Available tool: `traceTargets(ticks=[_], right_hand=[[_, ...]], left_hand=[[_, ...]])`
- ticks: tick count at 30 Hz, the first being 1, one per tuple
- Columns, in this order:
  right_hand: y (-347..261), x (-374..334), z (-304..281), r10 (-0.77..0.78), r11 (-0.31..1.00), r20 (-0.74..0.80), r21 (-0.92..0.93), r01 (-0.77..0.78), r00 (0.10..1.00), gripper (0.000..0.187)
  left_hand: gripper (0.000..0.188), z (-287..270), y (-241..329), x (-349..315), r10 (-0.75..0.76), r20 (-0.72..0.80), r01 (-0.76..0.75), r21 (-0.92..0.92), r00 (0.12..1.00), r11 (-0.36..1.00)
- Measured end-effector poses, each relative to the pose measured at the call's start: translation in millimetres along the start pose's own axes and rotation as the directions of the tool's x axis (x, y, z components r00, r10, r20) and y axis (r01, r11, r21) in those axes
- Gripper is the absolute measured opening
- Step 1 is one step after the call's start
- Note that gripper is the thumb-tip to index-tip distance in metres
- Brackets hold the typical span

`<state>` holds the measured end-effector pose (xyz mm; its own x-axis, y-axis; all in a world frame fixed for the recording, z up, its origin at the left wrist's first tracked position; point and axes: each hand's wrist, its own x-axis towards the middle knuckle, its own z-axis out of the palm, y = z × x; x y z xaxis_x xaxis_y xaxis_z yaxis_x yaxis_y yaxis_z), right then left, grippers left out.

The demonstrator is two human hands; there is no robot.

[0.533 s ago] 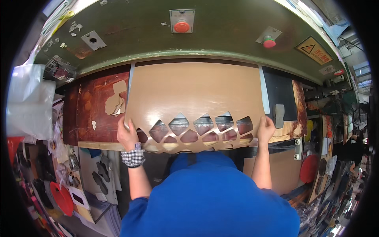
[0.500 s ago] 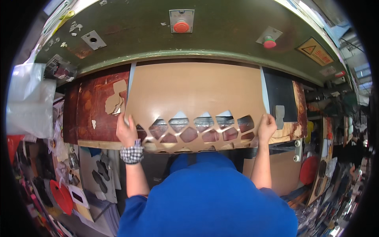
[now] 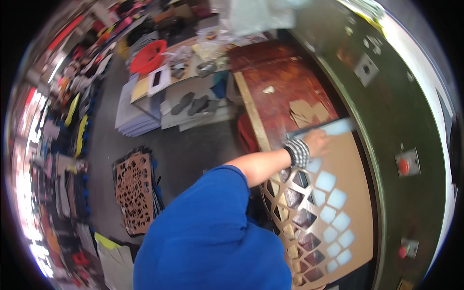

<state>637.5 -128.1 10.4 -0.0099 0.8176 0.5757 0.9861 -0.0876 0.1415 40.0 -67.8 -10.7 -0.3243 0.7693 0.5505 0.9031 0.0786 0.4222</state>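
Note:
A tan sheet (image 3: 360,193) lies across the work surface, its near part a net of angular cut-out holes. Through the holes farther from me a pale blue board (image 3: 341,221) shows; the nearer part hangs over the wooden front edge. My left hand (image 3: 316,142), with a checked band round its wrist, is closed on the sheet's left edge, though its fingertips are blurred. My right hand cannot be made out at the lower border, where my blue-sleeved body hides much.
A green machine body (image 3: 406,111) with red buttons runs along the far side. Tan offcuts (image 3: 307,112) lie on the reddish board (image 3: 285,72). On the floor sits a stack of perforated sheets (image 3: 134,191). Behind it, a red basin (image 3: 148,57) stands near a side table.
My view has swung left, bringing the floor stack and side table in. More holes of the sheet now show over the pale blue board. My right hand has left the view.

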Motion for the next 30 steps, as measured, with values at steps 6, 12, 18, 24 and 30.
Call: traceTargets(ticks=[6,12,18,24,30], right_hand=[[-38,23,6,0.357,0.782,0.180,0.479,-0.399,0.916,0.063],[-123,62,-49,0.511,0.325,0.319,0.788,-0.523,0.798,0.055],[-294,101,-27,0.068,0.165,0.322,0.930,-0.329,0.944,0.075],[-444,116,-36,-0.205,0.251,0.325,0.929,-0.271,0.923,0.083],[-467,103,-32,-0.392,0.519,0.191,0.853,0.045,0.900,0.086]], left_hand=[[0.051,-8,5,-8,-0.054,0.009,0.055,-0.054,0.998,0.997],[0.053,-5,1,-9,0.030,0.072,-0.024,-0.078,0.997,0.997],[0.042,-20,8,-8,0.017,0.052,-0.015,-0.027,0.998,1.000],[0.039,-29,17,0,-0.024,0.130,0.023,0.005,0.991,1.000],[0.043,-19,13,2,-0.011,0.126,0.009,0.011,0.992,1.000]])
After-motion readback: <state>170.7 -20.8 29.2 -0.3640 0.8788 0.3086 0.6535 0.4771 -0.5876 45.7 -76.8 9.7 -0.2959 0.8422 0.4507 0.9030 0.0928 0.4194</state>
